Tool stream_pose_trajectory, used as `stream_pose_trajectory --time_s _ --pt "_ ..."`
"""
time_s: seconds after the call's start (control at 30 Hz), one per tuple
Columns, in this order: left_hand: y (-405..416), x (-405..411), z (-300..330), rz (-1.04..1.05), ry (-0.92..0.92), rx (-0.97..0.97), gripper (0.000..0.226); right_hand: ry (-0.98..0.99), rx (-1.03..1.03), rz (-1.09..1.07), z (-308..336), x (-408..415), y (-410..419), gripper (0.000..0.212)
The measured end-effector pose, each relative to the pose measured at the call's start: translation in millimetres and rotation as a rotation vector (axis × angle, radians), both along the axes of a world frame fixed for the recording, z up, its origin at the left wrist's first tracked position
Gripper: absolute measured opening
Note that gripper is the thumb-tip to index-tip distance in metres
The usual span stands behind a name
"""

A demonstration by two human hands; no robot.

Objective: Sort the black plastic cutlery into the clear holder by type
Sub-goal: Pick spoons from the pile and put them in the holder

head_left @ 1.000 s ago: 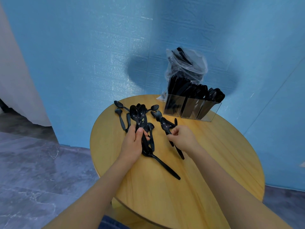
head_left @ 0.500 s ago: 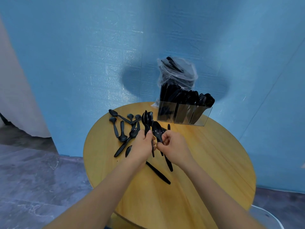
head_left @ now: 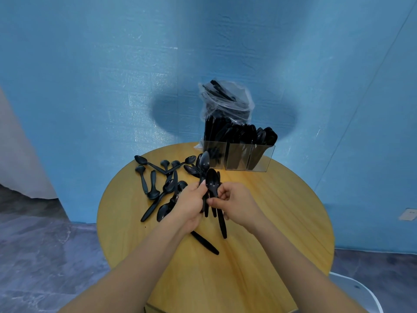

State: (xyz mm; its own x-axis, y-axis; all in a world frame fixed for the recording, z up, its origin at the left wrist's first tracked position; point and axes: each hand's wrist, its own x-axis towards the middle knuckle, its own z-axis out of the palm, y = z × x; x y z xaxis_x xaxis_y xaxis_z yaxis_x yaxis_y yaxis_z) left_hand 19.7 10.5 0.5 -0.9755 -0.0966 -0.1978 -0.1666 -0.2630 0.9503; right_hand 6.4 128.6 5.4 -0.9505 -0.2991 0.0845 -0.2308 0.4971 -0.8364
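Left hand: the left hand (head_left: 190,203) is curled around the handles of a bunch of spoons (head_left: 204,164), bowls pointing up and away toward the holder.
Right hand: the right hand (head_left: 234,203) pinches the handle of one spoon (head_left: 212,180), which sits just in front of the bunch with its bowl upright; a longer handle (head_left: 222,224) hangs down between the two hands, and I cannot tell which hand bears it.
Step in hand: by my reading, gathering spoons into one aligned bundle before they go into a compartment.
Doing it well: keep every bowl facing the same way, square the handle ends against each other, and let the right hand feed one piece at a time so the left grip does not loosen and spill the stack.
Loose cutlery: more spoons (head_left: 158,179) lie scattered on the table (head_left: 270,222) to the left of the hands, some crossing one another; one dark piece (head_left: 205,243) lies near the left wrist.
Holder: the clear holder (head_left: 239,158) stands at the far edge of the table, well apart from the hands, its three compartments already packed with black cutlery.
Bag: a clear plastic bag (head_left: 225,100) holding more black pieces stands behind the holder against the blue wall (head_left: 90,75).
Watch for: the full compartments may resist a thick bundle, so a slimmer handful could slide in more cleanly.
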Motion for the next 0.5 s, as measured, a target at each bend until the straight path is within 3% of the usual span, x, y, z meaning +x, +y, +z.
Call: stream_pose_trajectory --time_s 0.23,0.37,0.5 --pt "-0.5 -2.8 3.4 -0.040 0.048 -0.060 0.027 -0.032 -0.144 -0.040 6.6 -7.6 9.8 0.013" --pt "-0.2 0.2 1.4 -0.137 0.029 -0.086 0.027 -0.045 -0.212 -0.076 15.2 -13.5 6.8 0.024" --pt "3.3 3.8 2.8 -0.218 0.018 -0.128 0.032 0.004 -0.141 -0.063 17.0 -15.1 2.1 0.013"
